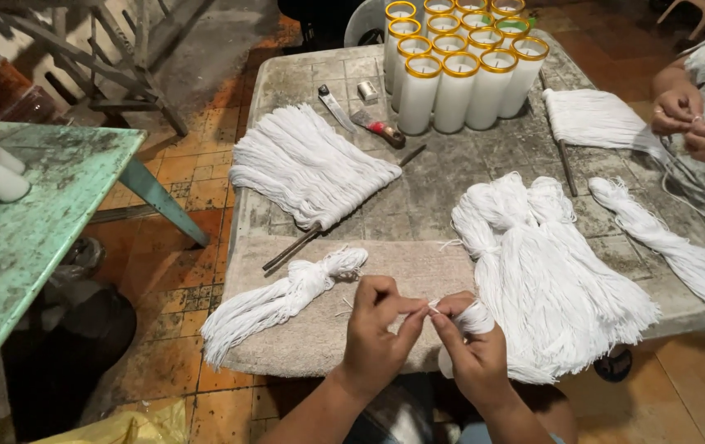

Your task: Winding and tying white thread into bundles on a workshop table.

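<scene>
Left hand (377,333) pinches white string (429,306) | right hand (472,349) grips string bundle (477,316) | glass jars (459,62) wax-filled

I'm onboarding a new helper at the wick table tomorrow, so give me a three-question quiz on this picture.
1. True or false: the left hand and right hand pinch one white string between them.
2. What lies on the beige cloth left of the hands? A) knotted string bundle B) scissors C) candle
3. How many rods stick out from under the spread strings at table centre?

Key: 1 true; 2 A; 3 two rods.
</scene>
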